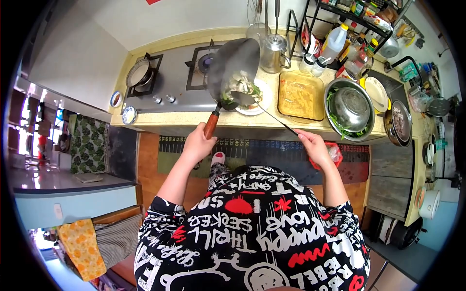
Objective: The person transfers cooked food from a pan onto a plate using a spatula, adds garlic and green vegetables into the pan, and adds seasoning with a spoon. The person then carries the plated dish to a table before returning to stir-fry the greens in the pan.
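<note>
From where I am standing, the left hand (199,144) is gripping the wooden handle (210,125) of a black wok (232,56), fingers wrapping closed around it; the wok is tipping steeply, seemingly to bring its lip over a white plate (264,103), with stir-fry (242,80) lying at that lip; the right hand (313,145) is pinching a long spatula (272,115) by its far end, probably sparing the fingers heat; its head is reaching the food; the plate is sitting near the counter's front edge (170,121), a glass baking dish (280,99) hemming its right, a metal pot (273,56) standing behind; room is opening toward the person.
</note>
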Action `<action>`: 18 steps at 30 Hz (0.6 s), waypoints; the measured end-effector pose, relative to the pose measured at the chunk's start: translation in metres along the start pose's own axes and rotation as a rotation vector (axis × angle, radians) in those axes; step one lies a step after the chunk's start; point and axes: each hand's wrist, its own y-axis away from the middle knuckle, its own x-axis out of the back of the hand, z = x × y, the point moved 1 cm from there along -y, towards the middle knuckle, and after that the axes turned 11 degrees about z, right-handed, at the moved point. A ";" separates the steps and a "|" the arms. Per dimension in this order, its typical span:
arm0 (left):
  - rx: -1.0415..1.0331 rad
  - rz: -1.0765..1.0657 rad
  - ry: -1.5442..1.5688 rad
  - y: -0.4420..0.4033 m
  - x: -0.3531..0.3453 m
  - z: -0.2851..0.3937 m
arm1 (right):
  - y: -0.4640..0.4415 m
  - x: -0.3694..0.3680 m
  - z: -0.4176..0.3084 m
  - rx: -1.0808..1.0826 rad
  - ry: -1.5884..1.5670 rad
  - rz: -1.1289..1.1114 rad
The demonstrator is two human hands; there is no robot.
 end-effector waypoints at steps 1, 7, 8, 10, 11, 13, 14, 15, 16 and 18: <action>-0.010 0.010 -0.016 -0.001 -0.001 -0.002 | 0.000 0.003 0.002 0.014 0.012 0.010; -0.030 0.037 -0.012 -0.001 -0.004 -0.001 | 0.001 0.016 0.003 -0.018 0.006 0.026; -0.035 0.045 -0.008 -0.001 -0.005 0.000 | 0.002 0.018 0.001 -0.028 0.001 0.027; -0.028 0.042 0.009 -0.004 -0.010 -0.004 | 0.002 0.022 -0.003 0.002 0.013 0.038; -0.025 0.040 0.016 -0.005 -0.011 -0.006 | 0.002 0.023 -0.004 0.016 0.018 0.044; -0.030 0.043 -0.013 -0.002 -0.008 0.000 | 0.003 0.024 -0.007 0.100 0.057 0.077; -0.032 0.044 -0.028 0.000 -0.006 0.004 | 0.004 0.024 -0.009 0.141 0.076 0.094; -0.041 0.050 -0.041 0.003 -0.004 0.008 | 0.007 0.022 -0.020 0.217 0.233 0.091; -0.051 0.055 -0.053 0.005 -0.003 0.011 | 0.009 0.020 -0.039 0.293 0.392 0.090; -0.071 0.062 -0.080 0.006 -0.003 0.015 | 0.007 0.014 -0.047 0.443 0.571 0.099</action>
